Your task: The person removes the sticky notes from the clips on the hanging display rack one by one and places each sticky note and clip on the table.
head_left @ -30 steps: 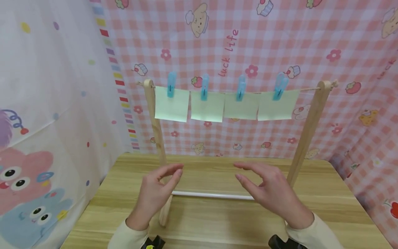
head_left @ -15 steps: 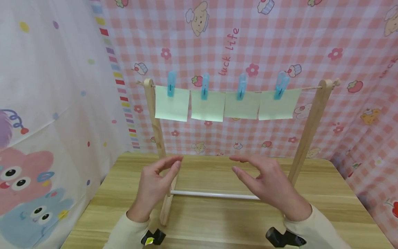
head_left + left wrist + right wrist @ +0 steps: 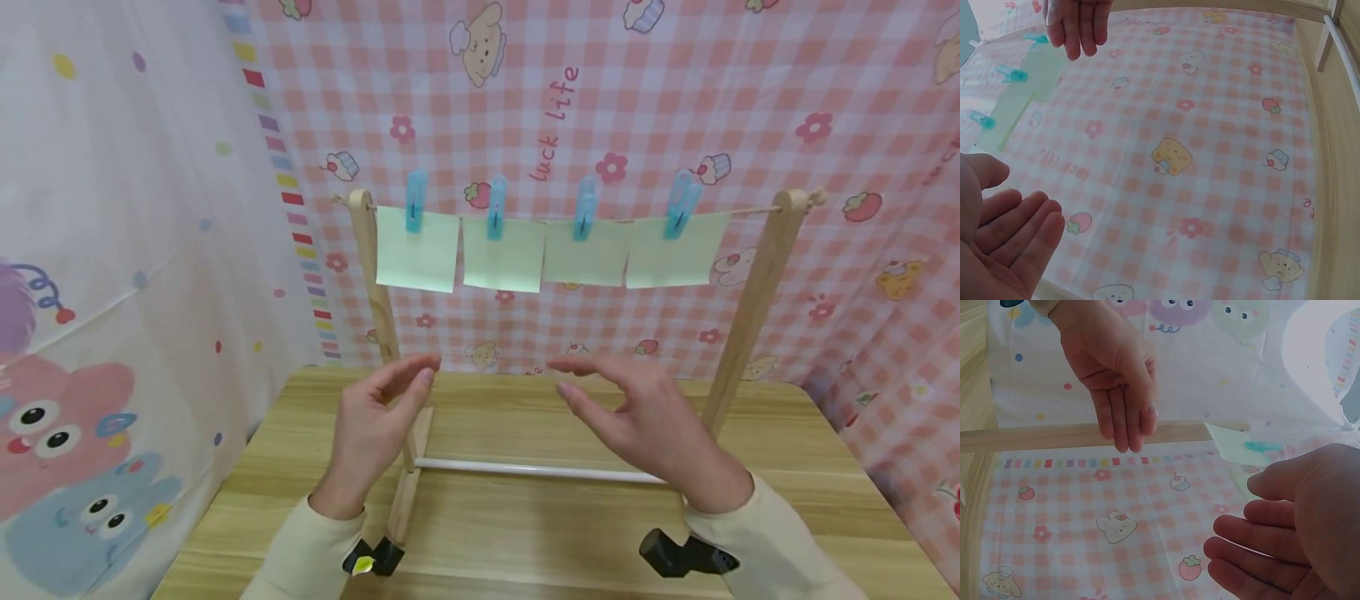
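Observation:
My left hand [image 3: 378, 429] and right hand [image 3: 652, 425] hover over the table, palms facing each other, fingers loosely bent and holding nothing. Beyond them stands a wooden frame [image 3: 750, 308] with a string [image 3: 753, 210] tied between its posts. Several pale green paper squares [image 3: 416, 258] hang from the string in a row, each held by a blue clothespin [image 3: 495, 212]. In the left wrist view, some clothespins [image 3: 1011, 74] and paper [image 3: 1041, 75] show at the left. The right wrist view catches one paper square [image 3: 1235, 444] beside the right thumb.
A white rod [image 3: 540, 472] joins the frame's posts low down, above the wooden table [image 3: 540, 542]. Behind hangs a pink checked cloth [image 3: 525, 108], and a white cartoon cloth [image 3: 150, 208] hangs at the left. Black wrist cameras [image 3: 686, 554] sit on both sleeves.
Both hands have risen a little in the head view, and the right has shifted slightly inward at the fingertips. The papers and clothespins hang as before.

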`<state>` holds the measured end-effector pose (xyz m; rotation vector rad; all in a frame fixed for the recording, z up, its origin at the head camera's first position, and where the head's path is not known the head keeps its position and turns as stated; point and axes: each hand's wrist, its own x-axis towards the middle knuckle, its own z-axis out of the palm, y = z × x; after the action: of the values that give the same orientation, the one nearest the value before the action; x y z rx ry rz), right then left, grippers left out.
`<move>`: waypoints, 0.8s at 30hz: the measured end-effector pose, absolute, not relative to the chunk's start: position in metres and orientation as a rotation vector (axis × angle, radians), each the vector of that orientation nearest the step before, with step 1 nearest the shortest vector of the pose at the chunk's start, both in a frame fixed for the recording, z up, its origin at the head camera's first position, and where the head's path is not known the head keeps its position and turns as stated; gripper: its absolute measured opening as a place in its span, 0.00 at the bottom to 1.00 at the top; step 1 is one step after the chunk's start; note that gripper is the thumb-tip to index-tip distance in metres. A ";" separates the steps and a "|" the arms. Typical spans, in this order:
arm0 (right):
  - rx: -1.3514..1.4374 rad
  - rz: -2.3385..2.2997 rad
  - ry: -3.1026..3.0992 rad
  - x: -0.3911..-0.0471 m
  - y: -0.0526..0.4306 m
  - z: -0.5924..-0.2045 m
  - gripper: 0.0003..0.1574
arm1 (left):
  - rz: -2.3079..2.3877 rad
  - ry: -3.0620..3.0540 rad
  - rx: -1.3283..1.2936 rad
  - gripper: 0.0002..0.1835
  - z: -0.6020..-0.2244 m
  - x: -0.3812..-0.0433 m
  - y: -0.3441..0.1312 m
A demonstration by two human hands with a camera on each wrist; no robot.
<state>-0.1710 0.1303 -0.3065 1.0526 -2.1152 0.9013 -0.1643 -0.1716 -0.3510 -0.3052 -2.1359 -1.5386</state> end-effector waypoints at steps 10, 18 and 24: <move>1.070 0.959 -2.088 -0.176 0.124 -0.291 0.17 | -1.627 -2.075 -0.294 0.11 -0.340 -0.170 -0.168; 1.079 0.972 -2.106 -0.177 0.118 -0.277 0.16 | -1.690 -1.989 -0.311 0.11 -0.329 -0.178 -0.165; 1.100 0.974 -2.084 -0.180 0.114 -0.269 0.14 | -1.713 -1.967 -0.302 0.12 -0.322 -0.182 -0.164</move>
<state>-0.1799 0.1136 -0.2686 1.1004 -2.0841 0.9745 -0.1824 -0.1638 -0.3222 -0.3024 -1.9670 -1.7129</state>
